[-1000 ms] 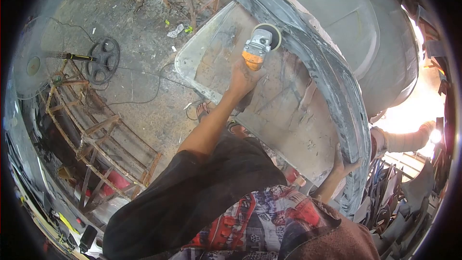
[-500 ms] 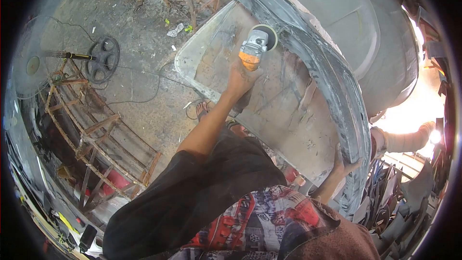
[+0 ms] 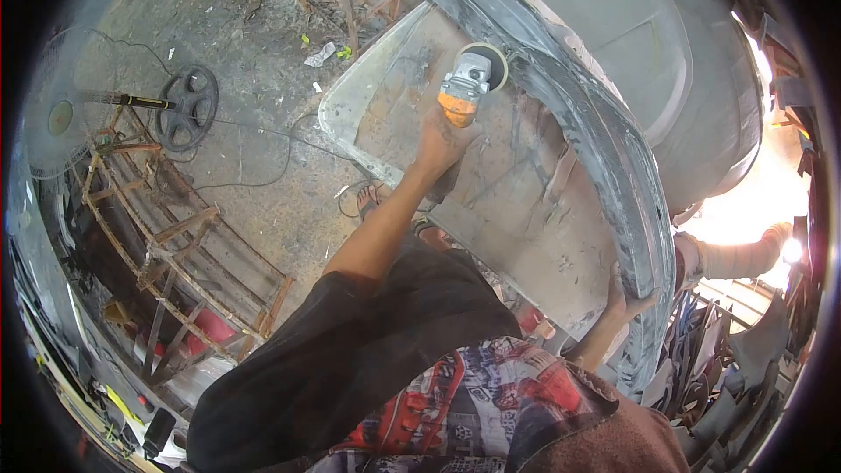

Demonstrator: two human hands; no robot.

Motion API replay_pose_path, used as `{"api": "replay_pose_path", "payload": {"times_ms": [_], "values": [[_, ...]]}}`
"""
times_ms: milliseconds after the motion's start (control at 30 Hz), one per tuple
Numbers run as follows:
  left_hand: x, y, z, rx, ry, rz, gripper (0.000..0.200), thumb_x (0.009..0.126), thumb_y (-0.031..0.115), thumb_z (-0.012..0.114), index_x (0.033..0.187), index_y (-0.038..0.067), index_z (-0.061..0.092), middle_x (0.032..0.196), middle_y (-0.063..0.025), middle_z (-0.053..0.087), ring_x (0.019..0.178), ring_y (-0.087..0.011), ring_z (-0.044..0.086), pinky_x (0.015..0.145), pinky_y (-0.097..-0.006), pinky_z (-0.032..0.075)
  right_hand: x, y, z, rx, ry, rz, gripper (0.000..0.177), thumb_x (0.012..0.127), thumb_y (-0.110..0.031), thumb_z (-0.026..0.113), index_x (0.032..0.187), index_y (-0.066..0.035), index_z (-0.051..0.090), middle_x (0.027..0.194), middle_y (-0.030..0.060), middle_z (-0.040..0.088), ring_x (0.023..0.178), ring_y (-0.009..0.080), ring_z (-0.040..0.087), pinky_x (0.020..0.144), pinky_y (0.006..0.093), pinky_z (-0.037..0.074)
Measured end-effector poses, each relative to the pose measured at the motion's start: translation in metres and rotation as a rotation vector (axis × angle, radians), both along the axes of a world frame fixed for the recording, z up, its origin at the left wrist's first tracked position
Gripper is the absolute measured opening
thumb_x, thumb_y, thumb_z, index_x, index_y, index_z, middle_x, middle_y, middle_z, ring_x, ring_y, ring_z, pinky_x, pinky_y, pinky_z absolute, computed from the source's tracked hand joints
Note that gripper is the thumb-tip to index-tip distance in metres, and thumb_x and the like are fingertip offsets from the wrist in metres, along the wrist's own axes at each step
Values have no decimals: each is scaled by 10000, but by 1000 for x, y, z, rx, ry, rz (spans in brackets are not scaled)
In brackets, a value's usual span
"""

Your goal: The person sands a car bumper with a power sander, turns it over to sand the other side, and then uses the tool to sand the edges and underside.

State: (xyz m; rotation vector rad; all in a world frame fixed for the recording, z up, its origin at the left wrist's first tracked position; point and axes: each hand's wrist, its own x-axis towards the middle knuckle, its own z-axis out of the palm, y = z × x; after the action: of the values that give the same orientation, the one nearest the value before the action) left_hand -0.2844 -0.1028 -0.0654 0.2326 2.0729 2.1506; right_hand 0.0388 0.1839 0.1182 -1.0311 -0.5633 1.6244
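My left hand (image 3: 445, 142) is wrapped round the orange and grey body of an angle grinder (image 3: 464, 88). The grinder's round disc (image 3: 492, 66) meets or sits just beside the inner edge of a long, curved grey panel (image 3: 583, 114), near its upper part; exact contact cannot be made out. Pale dust or scuffs cover the panel. Lower down, my right hand (image 3: 624, 305) grips the panel's inner edge, fingers partly hidden against it. Beneath both hands lies a dusty, pale-rimmed flat surface (image 3: 350, 118).
Large smooth grey panels (image 3: 613, 17) stand beyond the curved one. At the left are a rusty metal frame (image 3: 180, 228) and a fan (image 3: 61, 118) with a black wheel-shaped base (image 3: 187, 109). A cable (image 3: 289, 153) crosses the floor. Grey pieces (image 3: 758, 342) are piled at the right.
The grinder and my left hand have shifted very slightly to the right. My right hand keeps its place on the panel.
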Motion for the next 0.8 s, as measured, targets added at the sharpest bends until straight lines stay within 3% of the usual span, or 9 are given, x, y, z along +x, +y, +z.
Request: {"api": "replay_pose_path", "payload": {"times_ms": [33,267,333,467,533,767,800], "values": [[0,0,-2,-30,-2,-7,512,788,289,858,1109,-67,678,1035,-232,755,955,-361,744,861,-439,574,5,4,-6,43,-4,38,850,784,-461,809,1518,-112,559,1597,164,493,1469,421,426,1123,736,380],[-1,7,2,-34,-32,-6,520,764,266,847,1094,-93,663,988,-237,755,919,-370,748,829,-445,576,4,1,-2,25,-1,57,865,791,-487,809,1524,-105,555,1610,162,477,1479,424,413,1127,737,391],[1,5,2,-35,-45,-33,504,781,198,813,1192,-45,651,1047,-183,761,967,-301,741,875,-417,571,-9,-7,8,-39,-38,-48,715,811,-457,747,1443,-143,633,1550,109,557,1430,353,457,1091,657,365],[3,0,12,-58,-74,1,491,782,192,811,1180,-50,655,1026,-179,758,944,-300,738,861,-411,572,6,7,-2,-43,-16,-17,714,807,-456,755,1438,-144,636,1544,107,562,1422,352,463,1092,667,357],[1,2,7,-22,-52,44,516,750,263,844,1081,-92,668,985,-234,761,908,-357,753,818,-446,578,8,6,-4,-23,21,19,712,805,-450,763,1435,-143,637,1542,108,563,1420,354,464,1095,671,356],[-1,12,-2,-90,-66,-34,516,757,272,839,1098,-81,679,969,-239,763,901,-367,761,795,-444,583,-1,0,3,-44,54,-26,684,803,-409,778,1417,-137,648,1536,121,568,1415,348,473,1095,661,361],[3,9,0,-42,-51,-29,489,776,227,824,1142,-58,672,1006,-208,761,926,-332,749,834,-424,576,-1,2,2,-39,34,-43,683,801,-401,781,1415,-132,649,1536,123,568,1414,348,475,1097,658,359]]}}
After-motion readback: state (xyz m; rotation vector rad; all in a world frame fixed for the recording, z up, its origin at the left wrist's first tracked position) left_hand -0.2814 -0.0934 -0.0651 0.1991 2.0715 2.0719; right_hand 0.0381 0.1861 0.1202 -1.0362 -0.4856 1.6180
